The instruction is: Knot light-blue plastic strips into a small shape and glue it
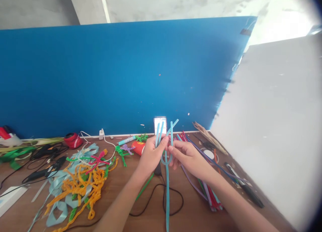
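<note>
Light blue pipe cleaners (167,191) are between my two hands at the middle of the view. Several of their ends point up above the fingers, one slants to the right, and a long one hangs straight down. A curved bend shows just below the fingertips. My left hand (154,151) pinches the pipe cleaners between thumb and fingers. From the other side, my right hand (187,156) has its thumb and fingertips closed on the bend and an upright end. How the strands cross behind the fingers is hidden.
Orange pipe cleaners (77,185) lie tangled with pale blue ribbon (59,210) at left. Small green (122,153) and purple figures stand near a red container (138,147). A lit phone (160,122) leans at the back. Bundled pipe cleaners (213,200) and a black marker (251,193) lie right.
</note>
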The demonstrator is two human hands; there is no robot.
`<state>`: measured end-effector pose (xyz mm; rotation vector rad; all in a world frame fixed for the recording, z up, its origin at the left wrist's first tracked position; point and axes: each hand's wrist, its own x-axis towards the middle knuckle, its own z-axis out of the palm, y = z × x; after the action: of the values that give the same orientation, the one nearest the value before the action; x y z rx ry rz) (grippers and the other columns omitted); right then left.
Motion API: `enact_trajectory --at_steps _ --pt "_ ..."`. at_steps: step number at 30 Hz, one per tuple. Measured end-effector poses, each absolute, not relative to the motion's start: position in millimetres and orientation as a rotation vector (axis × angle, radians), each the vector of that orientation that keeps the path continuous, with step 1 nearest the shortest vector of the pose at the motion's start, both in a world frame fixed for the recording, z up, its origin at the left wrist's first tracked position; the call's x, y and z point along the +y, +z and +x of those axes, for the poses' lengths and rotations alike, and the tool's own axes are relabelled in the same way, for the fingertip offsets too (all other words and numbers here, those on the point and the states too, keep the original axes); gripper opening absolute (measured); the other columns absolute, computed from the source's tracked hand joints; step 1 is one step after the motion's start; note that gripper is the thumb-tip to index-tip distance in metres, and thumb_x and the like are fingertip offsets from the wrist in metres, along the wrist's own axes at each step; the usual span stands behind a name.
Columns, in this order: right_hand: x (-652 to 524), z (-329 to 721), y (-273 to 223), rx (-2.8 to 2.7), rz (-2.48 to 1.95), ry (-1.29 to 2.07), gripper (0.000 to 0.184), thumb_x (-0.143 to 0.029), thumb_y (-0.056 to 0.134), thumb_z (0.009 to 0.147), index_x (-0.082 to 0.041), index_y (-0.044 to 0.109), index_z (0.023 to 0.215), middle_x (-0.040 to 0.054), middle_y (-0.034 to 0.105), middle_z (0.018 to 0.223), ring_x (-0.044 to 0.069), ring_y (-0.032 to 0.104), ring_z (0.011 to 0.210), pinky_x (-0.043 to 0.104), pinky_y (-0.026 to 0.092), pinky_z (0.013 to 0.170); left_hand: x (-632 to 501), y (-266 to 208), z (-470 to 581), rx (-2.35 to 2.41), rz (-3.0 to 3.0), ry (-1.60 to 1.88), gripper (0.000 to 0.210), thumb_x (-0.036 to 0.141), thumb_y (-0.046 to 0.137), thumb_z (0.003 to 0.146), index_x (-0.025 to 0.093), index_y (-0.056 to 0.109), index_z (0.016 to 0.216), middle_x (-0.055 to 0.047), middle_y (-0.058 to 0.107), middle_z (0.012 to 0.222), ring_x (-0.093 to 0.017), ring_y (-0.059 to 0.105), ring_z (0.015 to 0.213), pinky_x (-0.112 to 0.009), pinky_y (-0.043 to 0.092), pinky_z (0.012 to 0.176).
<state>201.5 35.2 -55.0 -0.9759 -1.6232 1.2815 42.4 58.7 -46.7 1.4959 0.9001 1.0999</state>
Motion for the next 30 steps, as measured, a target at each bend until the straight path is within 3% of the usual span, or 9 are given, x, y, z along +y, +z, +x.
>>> enact_trajectory --at_steps 7,13,16,22,27,30 --pt "37.5 200.3 -54.8 -1.500 -0.944 1.243 0.029 -0.048 0.061 0.094 -0.020 0.056 0.097 -0.0036 0.066 0.060 0.010 0.061 0.048 0.020 0.048 0.048 58.3 -50.9 43.5 0.929 1.576 1.078 0.042 0.055 0.049 0.097 0.017 0.060 0.084 0.008 0.039 0.046 -0.008 0.034 0.043 -0.021 0.031 0.048" --pt "40.0 199.6 -54.9 -1.492 -0.900 1.255 0.035 -0.052 0.063 0.091 -0.018 0.059 0.084 0.0006 0.070 0.066 0.011 0.062 0.051 0.022 0.050 0.049 57.1 -55.7 48.6 0.890 1.667 1.078 0.046 0.056 0.042 0.099 0.016 0.065 0.095 0.006 0.047 0.049 -0.010 0.044 0.047 -0.023 0.036 0.053" --pt "39.6 200.1 -54.3 -1.475 -0.942 1.212 0.042 -0.057 0.060 0.092 -0.018 0.059 0.078 0.0013 0.069 0.064 0.010 0.061 0.049 0.022 0.048 0.049 56.7 -56.3 48.2 0.956 1.791 1.095 0.045 0.052 0.039 0.101 0.017 0.064 0.089 0.003 0.055 0.056 -0.012 0.050 0.054 -0.024 0.039 0.061" --pt "42.8 204.3 -60.7 -1.457 -0.981 1.208 0.038 -0.055 0.058 0.095 -0.018 0.058 0.086 -0.0011 0.067 0.061 0.010 0.062 0.048 0.019 0.042 0.047 55.2 -52.9 45.1 1.081 1.951 0.999 0.040 0.046 0.038 0.102 0.019 0.065 0.087 0.002 0.060 0.065 -0.012 0.049 0.058 -0.024 0.036 0.061" --pt "39.1 208.6 -54.2 -1.528 -1.007 1.141 0.039 -0.052 0.060 0.094 -0.018 0.058 0.075 -0.0033 0.059 0.058 0.008 0.050 0.046 0.021 0.037 0.047 42.8 -47.8 43.6 1.062 1.907 0.926 0.039 0.044 0.037 0.102 0.020 0.067 0.097 0.003 0.052 0.057 -0.013 0.046 0.052 -0.025 0.034 0.054" --pt "34.2 212.0 -47.6 -1.515 -1.038 1.042 0.043 -0.051 0.062 0.093 -0.018 0.056 0.067 -0.0053 0.050 0.052 0.008 0.042 0.046 0.022 0.031 0.047 33.1 -45.3 43.3 1.071 1.968 0.922 0.037 0.036 0.039 0.100 0.025 0.070 0.118 0.002 0.051 0.056 -0.016 0.045 0.053 -0.026 0.033 0.056"
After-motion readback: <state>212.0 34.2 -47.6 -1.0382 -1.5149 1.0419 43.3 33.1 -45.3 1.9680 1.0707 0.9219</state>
